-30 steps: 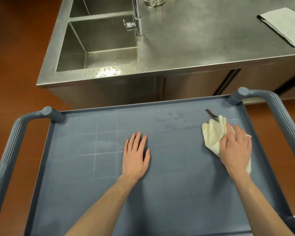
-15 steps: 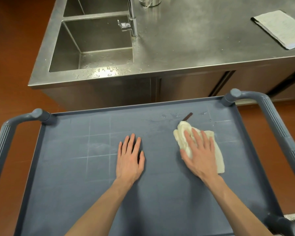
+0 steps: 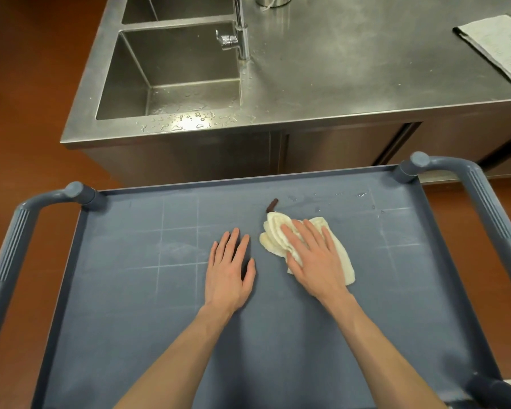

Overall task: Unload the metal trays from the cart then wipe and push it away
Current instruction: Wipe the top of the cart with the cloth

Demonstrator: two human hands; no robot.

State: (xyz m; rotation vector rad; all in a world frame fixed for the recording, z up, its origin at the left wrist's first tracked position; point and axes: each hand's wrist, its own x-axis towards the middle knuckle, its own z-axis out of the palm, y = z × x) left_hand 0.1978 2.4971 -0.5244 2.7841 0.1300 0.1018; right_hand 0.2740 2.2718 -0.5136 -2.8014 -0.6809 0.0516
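On the blue-grey top shelf of the cart (image 3: 130,305), seen from the head camera, both hands lie flat. The left hand (image 3: 229,276) rests palm down near the middle of the shelf, its fingers straight and close together with the thumb set a little apart, holding nothing. Just to its right, the right hand (image 3: 313,258) presses a folded cream cloth (image 3: 273,237) against the shelf; its fingers are straight and slightly spread across the fabric, not curled round it. The cloth sticks out past the fingertips on the left and along the hand's right edge. A small dark brown scrap (image 3: 272,205) lies on the shelf just beyond the cloth's far corner; whether they touch I cannot tell. Faint pale grid lines mark the shelf surface, and a few water drops sit toward its far right corner. No metal trays show on the shelf. Grey ribbed handles (image 3: 490,211) rise at both sides of the cart.

Beyond the cart stands a stainless steel counter (image 3: 351,84) with a double sink (image 3: 174,63) and a tap (image 3: 239,31). Water beads on the sink's near rim. A folded paper (image 3: 496,45) lies at the counter's right edge, and the base of a metal container (image 3: 273,0) shows at the top.
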